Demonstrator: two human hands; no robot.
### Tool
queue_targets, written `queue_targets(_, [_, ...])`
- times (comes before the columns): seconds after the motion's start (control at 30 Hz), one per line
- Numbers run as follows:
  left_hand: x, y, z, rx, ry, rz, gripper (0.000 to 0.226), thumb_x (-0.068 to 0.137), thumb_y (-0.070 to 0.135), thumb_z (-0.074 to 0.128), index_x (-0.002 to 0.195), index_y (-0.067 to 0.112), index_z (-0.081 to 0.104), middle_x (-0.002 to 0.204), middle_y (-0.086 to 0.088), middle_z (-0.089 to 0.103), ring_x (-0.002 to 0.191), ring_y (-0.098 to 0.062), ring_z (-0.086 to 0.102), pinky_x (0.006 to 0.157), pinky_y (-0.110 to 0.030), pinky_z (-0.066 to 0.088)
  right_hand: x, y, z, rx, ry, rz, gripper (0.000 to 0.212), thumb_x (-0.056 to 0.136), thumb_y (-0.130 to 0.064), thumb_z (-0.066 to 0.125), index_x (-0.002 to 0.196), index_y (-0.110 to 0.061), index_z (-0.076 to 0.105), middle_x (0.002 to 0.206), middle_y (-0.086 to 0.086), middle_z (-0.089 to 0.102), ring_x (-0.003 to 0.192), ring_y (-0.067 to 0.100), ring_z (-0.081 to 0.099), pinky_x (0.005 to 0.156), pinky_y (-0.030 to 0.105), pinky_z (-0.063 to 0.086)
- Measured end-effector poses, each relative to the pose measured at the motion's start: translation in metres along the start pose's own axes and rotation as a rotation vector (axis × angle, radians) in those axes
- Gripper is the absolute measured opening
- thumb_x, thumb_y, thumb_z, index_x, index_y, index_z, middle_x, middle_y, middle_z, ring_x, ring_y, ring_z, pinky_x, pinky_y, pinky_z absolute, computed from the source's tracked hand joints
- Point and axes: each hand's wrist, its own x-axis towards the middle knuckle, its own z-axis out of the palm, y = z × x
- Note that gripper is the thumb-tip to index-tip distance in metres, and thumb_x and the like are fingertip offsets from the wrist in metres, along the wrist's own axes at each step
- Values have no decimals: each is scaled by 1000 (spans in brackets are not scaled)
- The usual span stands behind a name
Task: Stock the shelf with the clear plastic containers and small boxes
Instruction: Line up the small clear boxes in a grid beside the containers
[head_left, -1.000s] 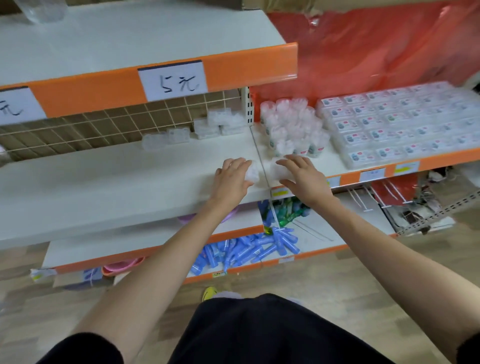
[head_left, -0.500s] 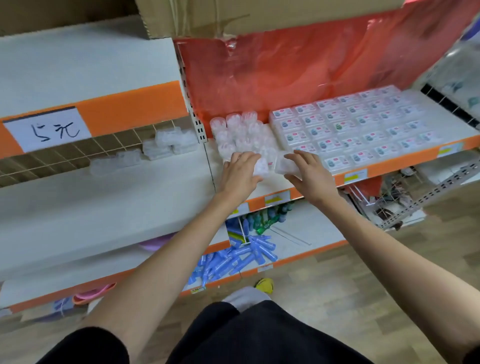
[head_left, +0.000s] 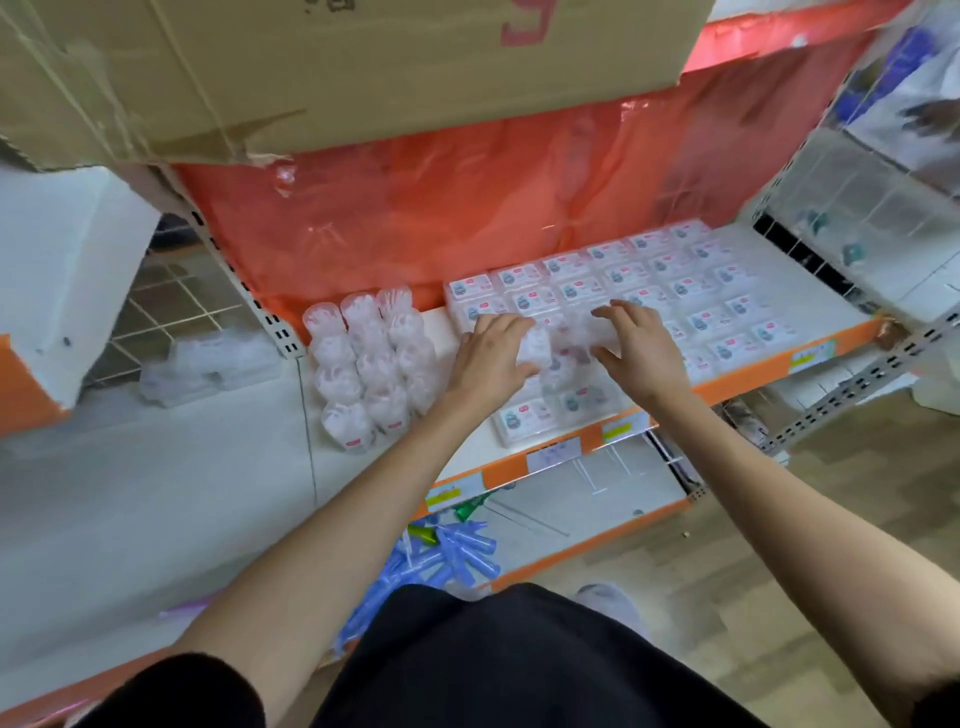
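Now that both hands have moved rt from the shelf (head_left: 802, 291) front edge, they're over the small boxes (head_left: 626, 271). L hand (head_left: 491, 361) grips a clear container (head_left: 537, 345). R hand (head_left: 641, 353) arches over another; grip too blurred to tell. Prob. set-down next, nothing released yet.

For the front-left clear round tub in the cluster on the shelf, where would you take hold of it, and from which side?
Grip the front-left tub round its upright wall, coming from the front-left. Those sides face bare shelf, while the other tubs crowd its back and right. A top-down hold on the lid rim should also work.
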Motion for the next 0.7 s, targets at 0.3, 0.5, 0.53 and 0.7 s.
queue_targets(0.3, [43,36,33,-30,14,-174,61,86,34,70,141,22,46,141,2,48,131,-22,37,103,-42,36,71,82,-6,12,-135,-116,48,89,-20,70,132,-6,55,134,17,54,125,40,46,102,44,37])
queue_targets(0.5, [54,65,44,-32,78,-304,59,87,33,71,140,21,48,140,2,50,131,-21,37,104,-39,35,104,102,-7,50,-213,-202,48,89,-28,71,131,-10,56,136,12,54,125,35,47,101,42,38])
queue_targets(0.53, [55,69,46,-35,80,-317,59,86,34,71,139,20,48,140,2,51,130,-21,38,104,-39,35,106,103,-6,53,-222,-211,48,89,-29,71,131,-11,56,137,11,54,125,35,48,100,43,40])
queue_targets(0.7, [50,81,62,-39,117,-374,59,84,35,72,138,21,51,139,3,53,129,-22,41,108,-41,32,108,110,2,83,-264,-269,47,89,-33,71,129,-11,58,140,12,51,124,34,51,99,43,42])
